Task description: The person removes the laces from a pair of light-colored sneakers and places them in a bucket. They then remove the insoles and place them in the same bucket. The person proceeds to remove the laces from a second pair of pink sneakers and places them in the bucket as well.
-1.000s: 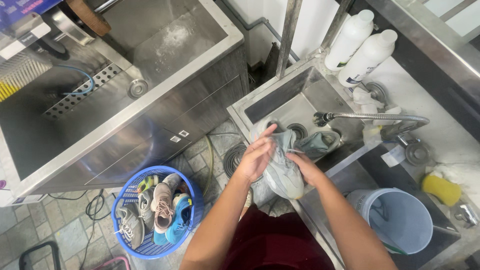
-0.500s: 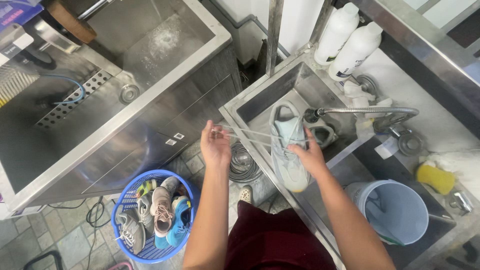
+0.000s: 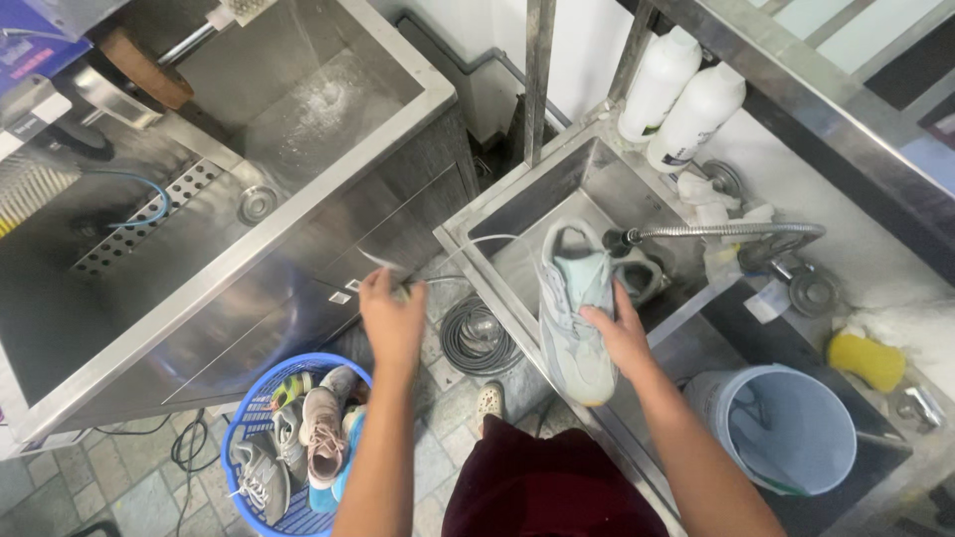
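Observation:
My right hand grips a pale grey-green sneaker by its side, sole down, over the front rim of a small steel sink. My left hand is out to the left, away from the shoe, closed on a white shoelace that trails in a loose arc back toward the sneaker's collar. A second sneaker of the same colour lies in the sink behind the held one, under the nozzle of a flexible metal hose.
A blue basket of several shoes stands on the tiled floor at lower left. A large steel basin fills the left. Two white bottles, a yellow sponge, a white bucket and a coiled hose are around the sink.
My left hand has pulled the lace farther left and down, and the lace now hangs slack, out of most of the eyelets. The sneaker stays in my right hand.

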